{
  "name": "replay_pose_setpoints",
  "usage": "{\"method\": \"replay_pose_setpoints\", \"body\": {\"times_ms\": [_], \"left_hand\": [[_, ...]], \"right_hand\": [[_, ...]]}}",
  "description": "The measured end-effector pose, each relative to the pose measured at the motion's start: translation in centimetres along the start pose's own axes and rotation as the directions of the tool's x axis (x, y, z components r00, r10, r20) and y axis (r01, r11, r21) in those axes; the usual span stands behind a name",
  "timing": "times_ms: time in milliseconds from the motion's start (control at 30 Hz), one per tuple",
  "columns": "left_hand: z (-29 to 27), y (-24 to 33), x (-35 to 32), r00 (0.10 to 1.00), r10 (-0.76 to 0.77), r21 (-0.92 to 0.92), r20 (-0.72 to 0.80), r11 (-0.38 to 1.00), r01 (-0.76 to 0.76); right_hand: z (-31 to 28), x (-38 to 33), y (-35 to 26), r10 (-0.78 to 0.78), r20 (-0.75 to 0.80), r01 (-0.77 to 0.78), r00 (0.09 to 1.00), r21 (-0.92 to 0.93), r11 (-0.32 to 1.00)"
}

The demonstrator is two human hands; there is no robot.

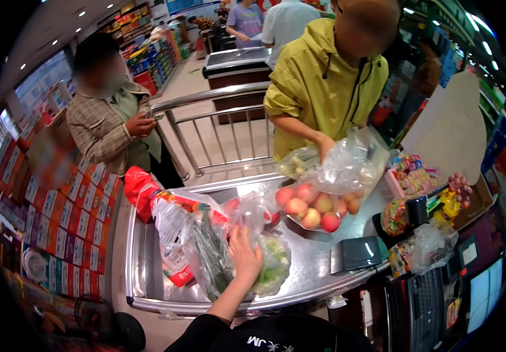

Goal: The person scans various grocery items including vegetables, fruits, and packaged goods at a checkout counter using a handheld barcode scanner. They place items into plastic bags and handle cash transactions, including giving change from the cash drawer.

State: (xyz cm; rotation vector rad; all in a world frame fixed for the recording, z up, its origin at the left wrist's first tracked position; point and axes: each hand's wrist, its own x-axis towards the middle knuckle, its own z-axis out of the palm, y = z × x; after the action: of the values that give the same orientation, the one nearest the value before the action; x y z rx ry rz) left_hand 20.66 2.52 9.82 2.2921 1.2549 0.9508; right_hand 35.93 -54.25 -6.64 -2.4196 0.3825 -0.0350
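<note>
Head view, checkout counter from the cashier's side. One own hand [245,257] reaches up from the lower edge on a black-sleeved forearm; which hand it is cannot be told for certain, most likely the left. Fingers are spread and slightly curled, palm resting on a clear plastic bag of green vegetables [269,267] that lies on the steel counter [314,258]. No pinch visible. The other own hand is not in view.

Just left of that bag: a second clear bag of long green stalks [206,252], touching it, and a red-and-white printed package [171,234] lying tilted toward the counter's left end. A red plastic bag [137,186] sits at the far left corner.

Beyond the hand: a clear bag of peaches [311,208] on the counter. A customer in a yellow jacket [323,76] stands across, one hand [325,144] gripping another clear plastic bag [353,164] above the peaches.

Right side: small black scanner unit [356,253], a keyboard [426,305], a candy display [411,176]. At left, a second person in a checked jacket [97,129] stands by the metal railing [218,117].
</note>
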Motion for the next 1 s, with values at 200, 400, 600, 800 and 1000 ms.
{"method": "replay_pose_setpoints", "body": {"times_ms": [200, 400, 600, 800, 1000], "left_hand": [[-0.2, 3.8, -5.1, 0.988, 0.107, 0.031, 0.111, 0.993, -0.111], [1.2, 3.0, -8.5, 0.868, 0.264, 0.399, 0.420, 0.806, -0.438], [-0.5, -1.0, -6.4, 0.924, 0.208, 0.386, 0.321, 0.862, -0.328], [-1.3, -2.3, -4.4, 0.961, 0.105, 0.486, 0.258, 0.845, -0.223], [0.9, -3.0, -1.3, 0.986, 0.084, 0.482, 0.142, 0.864, -0.143]], "right_hand": [[7.7, -2.2, -4.7, -0.112, 0.480, 0.078, 0.870, 0.089, 0.993], [10.7, -2.3, -4.4, -0.112, 0.733, 0.029, 0.671, 0.126, 0.992], [12.3, -0.9, -3.4, -0.111, 0.865, -0.043, 0.490, 0.151, 0.988], [13.4, 1.8, -2.0, -0.142, 0.937, -0.233, 0.320, 0.223, 0.947], [14.0, 1.2, 3.1, -0.125, 0.826, 0.190, 0.550, 0.023, 0.982]]}}
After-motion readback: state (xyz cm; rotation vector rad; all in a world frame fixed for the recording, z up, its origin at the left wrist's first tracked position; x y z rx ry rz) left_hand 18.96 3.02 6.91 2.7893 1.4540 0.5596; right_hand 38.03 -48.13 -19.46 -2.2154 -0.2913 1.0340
